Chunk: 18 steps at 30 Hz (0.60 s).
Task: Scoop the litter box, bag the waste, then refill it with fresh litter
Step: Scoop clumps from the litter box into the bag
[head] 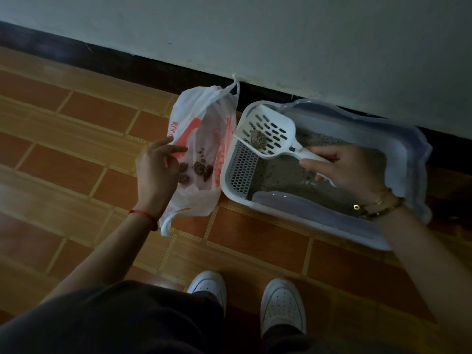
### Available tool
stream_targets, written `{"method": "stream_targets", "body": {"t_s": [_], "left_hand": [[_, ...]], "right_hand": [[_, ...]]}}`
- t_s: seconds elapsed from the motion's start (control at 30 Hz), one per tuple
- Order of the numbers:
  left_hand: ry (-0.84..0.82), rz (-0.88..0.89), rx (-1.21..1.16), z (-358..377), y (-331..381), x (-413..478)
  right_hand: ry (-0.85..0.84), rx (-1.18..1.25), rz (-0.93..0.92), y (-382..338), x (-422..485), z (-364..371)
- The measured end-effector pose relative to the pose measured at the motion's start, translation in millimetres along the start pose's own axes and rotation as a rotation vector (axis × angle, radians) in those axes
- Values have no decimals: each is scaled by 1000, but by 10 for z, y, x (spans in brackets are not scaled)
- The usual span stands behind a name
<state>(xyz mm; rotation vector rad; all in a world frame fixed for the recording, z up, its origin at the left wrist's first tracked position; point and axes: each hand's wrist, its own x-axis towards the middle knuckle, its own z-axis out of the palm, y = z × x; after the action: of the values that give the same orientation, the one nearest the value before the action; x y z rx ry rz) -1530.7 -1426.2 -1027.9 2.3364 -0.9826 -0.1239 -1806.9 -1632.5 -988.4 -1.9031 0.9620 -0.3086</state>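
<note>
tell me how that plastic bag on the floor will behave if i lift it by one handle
The plastic bag looks thin and crumpled, so probably floppy. The clumps inside would likely slide to the lowest point. Its mouth may sag shut once the left hand lets go.

Home: tiled floor [84,159], litter box [319,218]

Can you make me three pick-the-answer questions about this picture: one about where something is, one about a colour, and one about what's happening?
1. Where is the white and orange plastic bag?
A. Left of the white plastic litter box
B. Inside it
C. On a chair

2. What colour is the slotted plastic scoop?
A. Green
B. White
C. Black

3. What is in the scoop?
A. Nothing
B. Water
C. A brown clump

Answers:
1. A: the bag lies on the tiled floor beside the box.
2. B: the scoop in the right hand is white.
3. C: one clump sits on the slots, while the left hand holds the bag open.
</note>
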Motion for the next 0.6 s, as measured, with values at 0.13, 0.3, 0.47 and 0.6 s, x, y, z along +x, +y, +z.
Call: {"method": "stream_targets", "body": {"t_s": [0.13, 0.3, 0.47, 0.6], "left_hand": [[43, -54, -75, -73, 1, -14], [73, -148, -95, -90, 40, 3], [89, -169, -99, -66, 23, 18], [106, -130, -97, -41, -14, 25]], "right_hand": [[-82, -110, -52, -161, 227, 283], [-86, -256, -100, -321, 417, 687], [-19, -504, -241, -470, 493, 967], [16, -837, -447, -575, 520, 1128]]}}
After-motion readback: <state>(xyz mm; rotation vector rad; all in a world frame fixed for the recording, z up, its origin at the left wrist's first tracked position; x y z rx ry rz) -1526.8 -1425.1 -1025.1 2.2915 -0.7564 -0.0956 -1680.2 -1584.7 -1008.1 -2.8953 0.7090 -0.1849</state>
